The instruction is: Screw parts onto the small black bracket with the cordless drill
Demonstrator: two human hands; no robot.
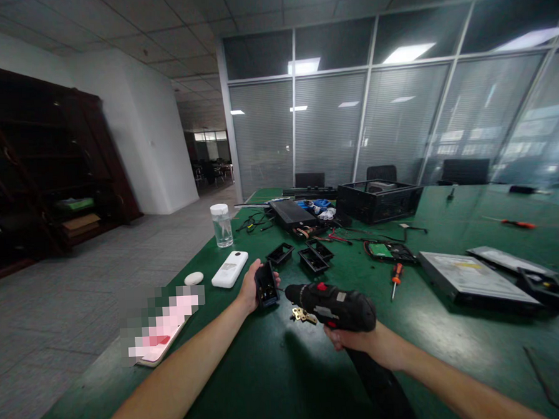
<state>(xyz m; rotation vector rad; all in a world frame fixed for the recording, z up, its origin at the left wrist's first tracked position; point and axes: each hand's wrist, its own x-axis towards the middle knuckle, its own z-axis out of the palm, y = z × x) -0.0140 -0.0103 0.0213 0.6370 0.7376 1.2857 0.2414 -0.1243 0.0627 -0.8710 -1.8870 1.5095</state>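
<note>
My left hand (252, 288) is wrapped round a small black plastic box (266, 285), held up above the green table with its hollow side towards me. Small brass-coloured bits show inside it. My right hand (345, 337) grips the handle of a black cordless drill (334, 303) with red details. The drill points left, its front end a little to the right of the box; whether its bit touches the box I cannot tell. Beneath the drill's nose lie several brass-coloured metal pieces (304, 316). Similar black frames (313, 259) rest just beyond my hands.
An orange screwdriver (396, 278) and disc drives (475, 280) lie to the right. Further back are a black computer case (379, 199), cables and a flat black unit (293, 214). A clear jar (222, 226), white device (230, 269) and phone (162, 341) line the left.
</note>
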